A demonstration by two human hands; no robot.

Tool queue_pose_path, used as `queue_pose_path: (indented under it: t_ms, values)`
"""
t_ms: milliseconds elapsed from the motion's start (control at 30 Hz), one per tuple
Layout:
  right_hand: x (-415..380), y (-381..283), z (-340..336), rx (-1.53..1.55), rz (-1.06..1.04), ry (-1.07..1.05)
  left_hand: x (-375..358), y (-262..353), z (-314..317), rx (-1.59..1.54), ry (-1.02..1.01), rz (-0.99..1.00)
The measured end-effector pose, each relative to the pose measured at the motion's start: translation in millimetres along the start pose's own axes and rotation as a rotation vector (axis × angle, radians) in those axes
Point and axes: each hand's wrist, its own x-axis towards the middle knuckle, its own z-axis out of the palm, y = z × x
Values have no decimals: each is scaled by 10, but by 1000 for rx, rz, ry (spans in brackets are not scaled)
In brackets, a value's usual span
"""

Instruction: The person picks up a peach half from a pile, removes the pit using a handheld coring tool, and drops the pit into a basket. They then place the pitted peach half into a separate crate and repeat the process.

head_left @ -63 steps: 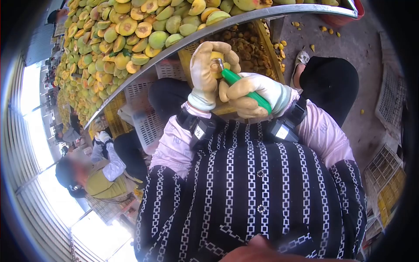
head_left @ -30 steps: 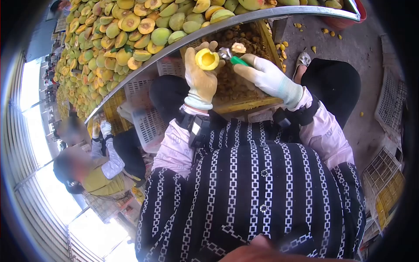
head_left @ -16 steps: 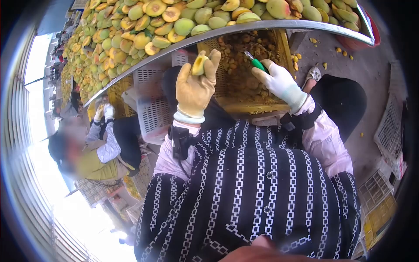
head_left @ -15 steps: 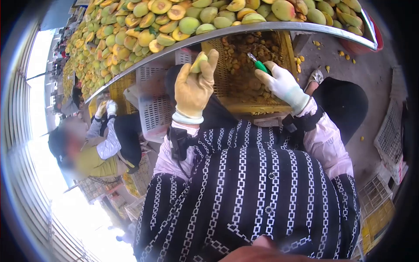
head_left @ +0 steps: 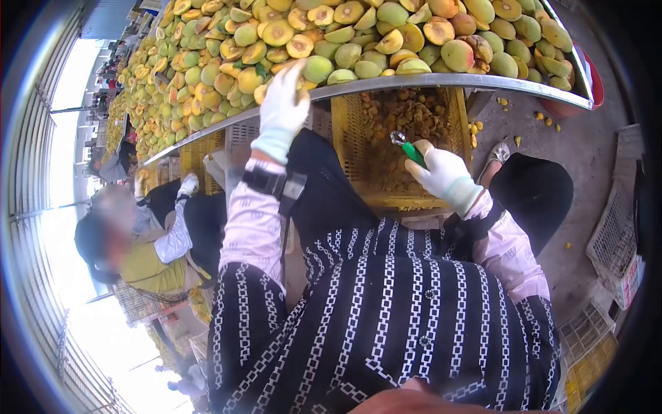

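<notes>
A: Up where with the left hand [head_left: 283,100]?

B: Stretched out over the metal rim [head_left: 441,81], at the near edge of the fruit heap [head_left: 345,34] — gloved, right by the cut pieces.

A: Clamped on a piece there?

B: Hard to say; too hidden and too small to make out any grip.

A: And with the right hand [head_left: 445,176]?

B: Clamped around the handle of a green-handled tool [head_left: 414,154], with metal tip up and toward the left, seen against the yellow crate [head_left: 396,200].

A: And inside that crate?

B: Brownish scraps [head_left: 414,121], just below the rim.

A: Off to the left?

B: A co-worker [head_left: 155,262] — seated, in pale sleeves.
</notes>
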Motion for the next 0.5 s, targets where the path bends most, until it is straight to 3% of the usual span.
queue_pose_path:
  t_ms: [100, 167, 267, 333, 367, 433, 500]
  values:
    - [10, 70, 9, -54, 8, -32, 448, -133, 353, 330, -303, 176]
    - [23, 101, 3, -73, 12, -25, 625, -190, 350, 378, -433, 165]
    - [48, 105, 29, -46, 0, -15, 659, -183, 211, 366, -502, 138]
    - [54, 81, 28, -1, -56, 39, 624, -305, 204, 177, -351, -24]
    - [35, 72, 35, 41, -105, 89, 587, -380, 176, -51, -269, -64]
    - [19, 74, 42, 109, -135, 81, 453, -257, 142, -1148, -58, -484]
    - [2, 31, 29, 180, -169, 69, 279, -146, 144, -1871, 30, -365]
